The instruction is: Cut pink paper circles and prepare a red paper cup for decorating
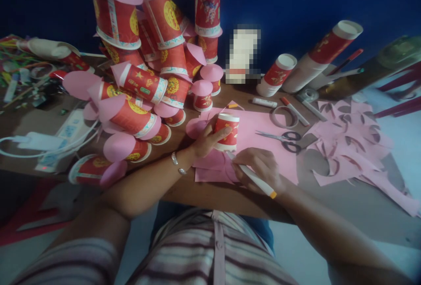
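My left hand is closed around a red paper cup with gold print, its thumb across the front. The cup rests on a sheet of pink paper. In my right hand is a white marker pen with an orange end. Its tip is close to the cup's lower edge; whether it touches the paper cannot be made out. Scissors lie partly spread on the pink sheet, right of the cup. Pink paper discs lie beside my left hand.
Red cups with pink cone tops are piled at the left. Cup stacks stand at the back right, near a tape roll. Cut pink scraps cover the right. A power strip with a white cable lies left.
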### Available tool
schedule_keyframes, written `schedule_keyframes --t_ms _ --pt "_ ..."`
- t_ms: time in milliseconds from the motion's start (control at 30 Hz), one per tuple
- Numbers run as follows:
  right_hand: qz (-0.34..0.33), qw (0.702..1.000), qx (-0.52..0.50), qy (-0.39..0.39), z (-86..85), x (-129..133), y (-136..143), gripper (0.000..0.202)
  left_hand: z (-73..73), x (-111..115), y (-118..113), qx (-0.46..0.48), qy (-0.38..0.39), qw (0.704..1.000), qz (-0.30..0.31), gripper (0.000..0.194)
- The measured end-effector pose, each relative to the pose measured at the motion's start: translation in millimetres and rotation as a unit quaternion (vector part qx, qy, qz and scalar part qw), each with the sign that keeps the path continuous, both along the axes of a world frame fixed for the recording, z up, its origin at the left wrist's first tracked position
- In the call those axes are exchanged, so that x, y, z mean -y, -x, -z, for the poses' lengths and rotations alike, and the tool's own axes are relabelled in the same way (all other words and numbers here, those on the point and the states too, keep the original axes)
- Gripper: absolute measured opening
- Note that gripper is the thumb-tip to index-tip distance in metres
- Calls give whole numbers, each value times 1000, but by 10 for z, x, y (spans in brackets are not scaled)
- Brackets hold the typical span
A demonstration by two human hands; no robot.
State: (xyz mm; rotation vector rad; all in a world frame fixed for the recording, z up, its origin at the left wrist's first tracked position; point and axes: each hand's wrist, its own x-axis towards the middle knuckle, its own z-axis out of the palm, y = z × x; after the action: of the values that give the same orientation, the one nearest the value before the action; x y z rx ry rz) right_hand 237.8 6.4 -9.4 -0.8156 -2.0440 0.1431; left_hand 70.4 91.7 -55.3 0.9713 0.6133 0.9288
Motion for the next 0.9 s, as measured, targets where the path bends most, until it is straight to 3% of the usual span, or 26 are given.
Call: schedule_keyframes --t_ms 900 --pt "8 1000 -3 6 54 -2 -11 18 -5 0 -3 4 14 1000 2 50"
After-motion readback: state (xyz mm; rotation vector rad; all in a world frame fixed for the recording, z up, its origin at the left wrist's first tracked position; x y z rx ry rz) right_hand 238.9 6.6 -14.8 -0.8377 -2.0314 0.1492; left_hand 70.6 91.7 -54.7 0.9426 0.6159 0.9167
